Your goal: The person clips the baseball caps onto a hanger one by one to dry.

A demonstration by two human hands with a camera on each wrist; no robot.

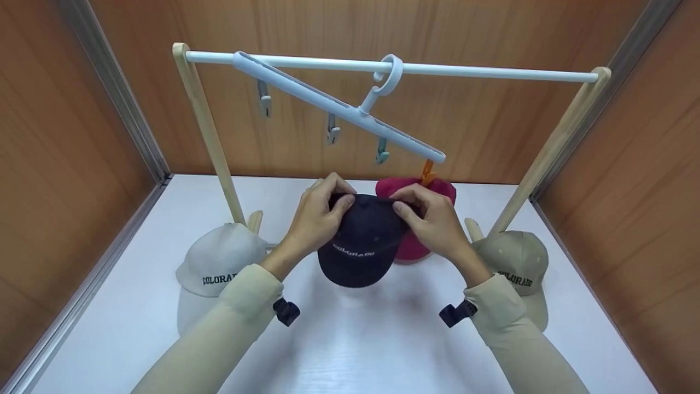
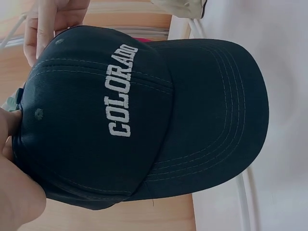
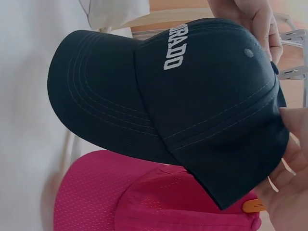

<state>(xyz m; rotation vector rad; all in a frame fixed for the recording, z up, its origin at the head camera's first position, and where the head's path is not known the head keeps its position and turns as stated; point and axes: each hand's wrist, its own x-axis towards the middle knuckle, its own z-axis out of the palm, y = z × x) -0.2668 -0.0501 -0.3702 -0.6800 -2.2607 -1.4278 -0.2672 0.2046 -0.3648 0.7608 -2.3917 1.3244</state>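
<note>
A dark navy baseball cap (image 1: 362, 232) with white COLORADO lettering is held up between both hands, its brim pointing down toward the table. My left hand (image 1: 317, 213) pinches the crown's upper left edge with thumb and fingers. On the upper right edge, my right hand (image 1: 435, 219) pinches the fabric the same way. Above them a pale blue hanger (image 1: 306, 93) slants down to the right. Below its teal clip (image 1: 381, 153) is the navy cap, apart from it. A dark pink cap (image 3: 101, 187) hangs from the orange clip (image 1: 427, 174), partly hidden behind the navy cap and right hand.
The hanger hooks over a white bar (image 1: 492, 71) between two wooden posts (image 1: 210, 131). Two grey clips (image 1: 265, 104) hang on its left half. A white cap (image 1: 219, 257) lies by the left post, a khaki cap (image 1: 517, 254) by the right. Wooden panels (image 1: 44, 164) enclose the table.
</note>
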